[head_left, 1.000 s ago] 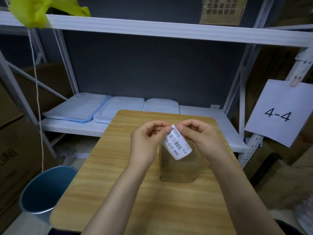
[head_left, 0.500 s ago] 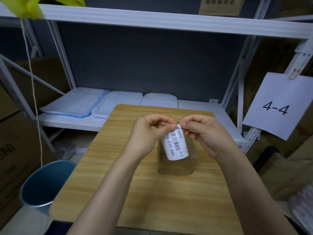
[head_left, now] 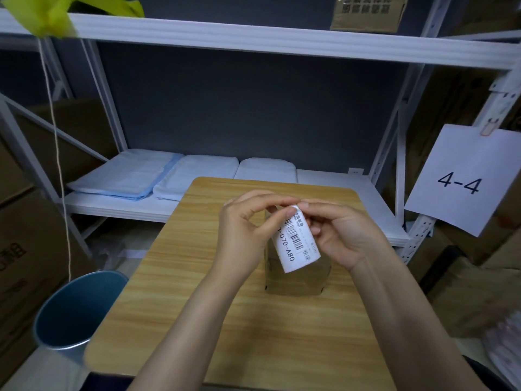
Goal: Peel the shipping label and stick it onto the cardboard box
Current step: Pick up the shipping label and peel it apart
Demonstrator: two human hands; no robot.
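A white shipping label [head_left: 298, 244] with a barcode and the print "070-A80" hangs in the air over the table, curled lengthwise. My left hand [head_left: 242, 235] pinches its top edge with thumb and fingertips. My right hand [head_left: 338, 232] pinches the same top corner from the right. Behind and below the label a small brown cardboard box [head_left: 298, 279] stands upright on the wooden table [head_left: 197, 306], partly hidden by the label and my hands. Whether the backing has separated from the label I cannot tell.
A blue waste bin [head_left: 76, 309] stands on the floor left of the table. White metal shelving [head_left: 253, 40] behind holds folded pale blue and white cloths [head_left: 127, 179]. A paper sign reading "4-4" [head_left: 462, 182] hangs at right. Cardboard boxes [head_left: 25, 249] flank both sides.
The label has turned from slanted to nearly vertical and curled more. Both hands have drawn closer together at its top edge, fingertips working the corner.
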